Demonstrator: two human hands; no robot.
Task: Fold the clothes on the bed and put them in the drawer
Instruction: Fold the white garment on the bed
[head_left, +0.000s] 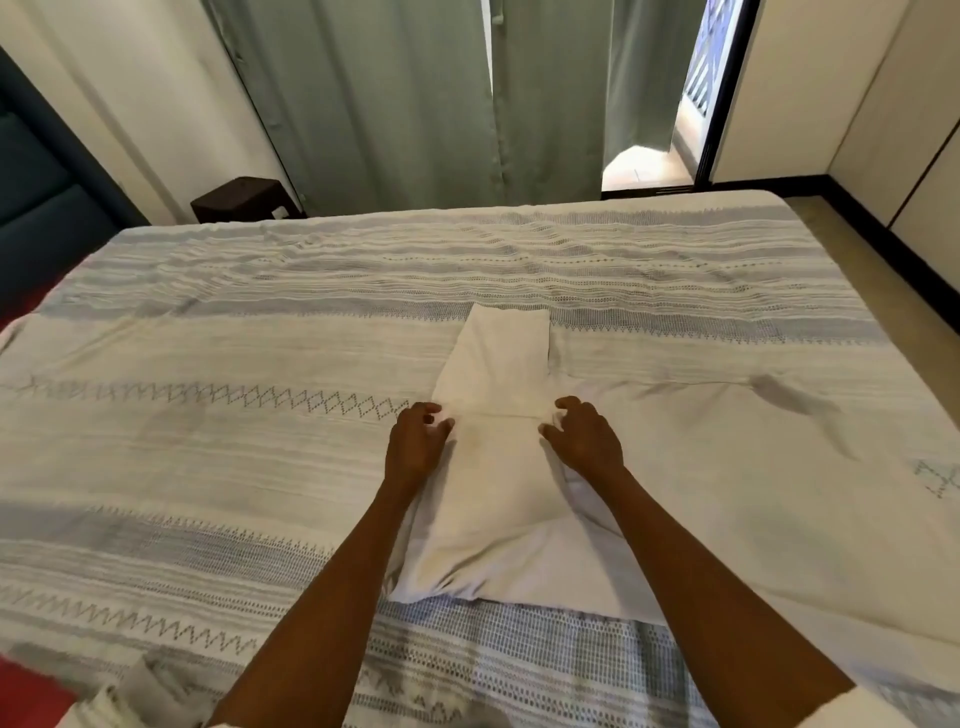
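A white garment (496, 488) lies flat in the middle of the bed (208, 467), narrow at its far end and wider toward me, with a fold line running across it between my hands. My left hand (415, 441) sits at the garment's left edge, fingers curled and pinching the cloth at the fold line. My right hand (584, 436) is at the right edge, fingers also curled into the cloth. A further white part of the garment (727, 467) spreads out to the right. No drawer is in view.
The bed carries a cream cover with grey-blue woven bands. Green curtains (415, 104) hang beyond the far edge, beside an open doorway (665, 130). A dark small table (239, 200) stands at the far left corner, and floor runs along the right side.
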